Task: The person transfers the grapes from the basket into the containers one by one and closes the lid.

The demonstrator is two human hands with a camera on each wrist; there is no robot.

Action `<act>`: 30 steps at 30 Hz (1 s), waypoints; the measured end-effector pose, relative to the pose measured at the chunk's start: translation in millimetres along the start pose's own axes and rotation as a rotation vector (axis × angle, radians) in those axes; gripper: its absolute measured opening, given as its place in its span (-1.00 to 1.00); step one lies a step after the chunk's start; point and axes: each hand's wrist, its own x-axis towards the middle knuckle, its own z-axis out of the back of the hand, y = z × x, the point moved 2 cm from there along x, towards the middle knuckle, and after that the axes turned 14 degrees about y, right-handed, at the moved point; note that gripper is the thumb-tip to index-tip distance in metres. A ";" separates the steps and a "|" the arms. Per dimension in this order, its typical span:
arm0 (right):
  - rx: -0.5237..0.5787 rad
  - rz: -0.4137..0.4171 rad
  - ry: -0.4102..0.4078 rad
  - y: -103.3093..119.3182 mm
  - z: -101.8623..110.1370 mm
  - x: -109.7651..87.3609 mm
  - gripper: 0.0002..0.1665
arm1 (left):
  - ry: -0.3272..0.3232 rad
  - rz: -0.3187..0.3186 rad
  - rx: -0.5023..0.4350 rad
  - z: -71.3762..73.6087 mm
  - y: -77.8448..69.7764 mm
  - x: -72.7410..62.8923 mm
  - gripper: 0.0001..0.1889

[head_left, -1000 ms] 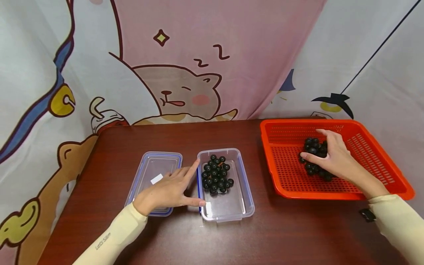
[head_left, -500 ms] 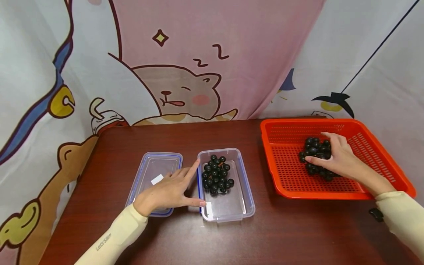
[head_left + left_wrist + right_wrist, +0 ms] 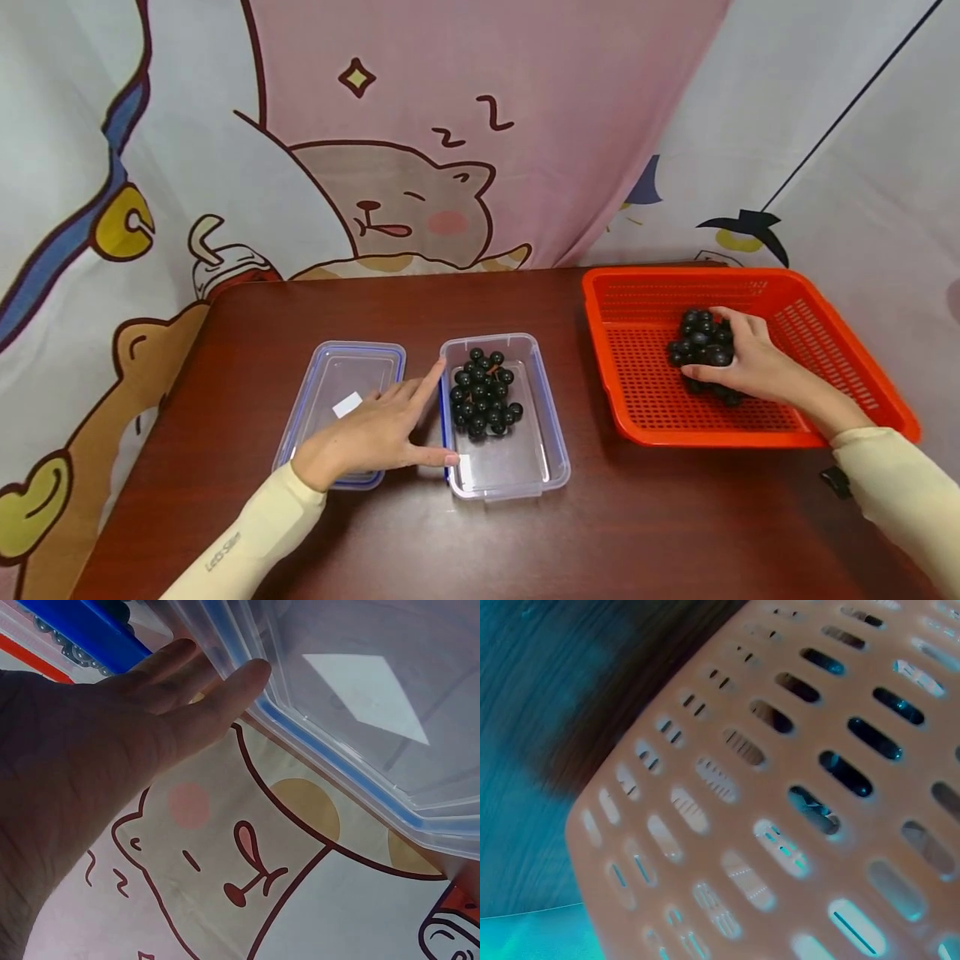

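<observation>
My right hand (image 3: 753, 367) holds a bunch of dark grapes (image 3: 699, 340) inside the red basket (image 3: 626, 421), thumb on the near side and fingers round the far side. My left hand (image 3: 382, 429) is spread at the left wall of a clear plastic box (image 3: 555, 442), index finger and thumb straight along its rim. Another bunch of dark grapes (image 3: 482, 396) lies in the box's left part. In the left wrist view, straight fingers (image 3: 217, 705) lie by the lid's edge. Basket slots fill the right wrist view and hide the right hand.
The clear lid (image 3: 315, 392) with a blue seal and a white label lies left of the box, partly under the left hand. A small black object (image 3: 834, 482) is by the right sleeve. A printed curtain (image 3: 420, 100) hangs behind the brown table (image 3: 517, 554).
My right hand has lowered and closed round the grapes, which have shifted slightly within the basket. The left hand stays at the box; the whole head view has shifted a little left.
</observation>
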 end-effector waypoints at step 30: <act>0.123 0.105 -0.113 7.9 15.7 -13.1 -0.20 | 0.007 0.000 -0.009 2.8 -1.7 -0.7 0.36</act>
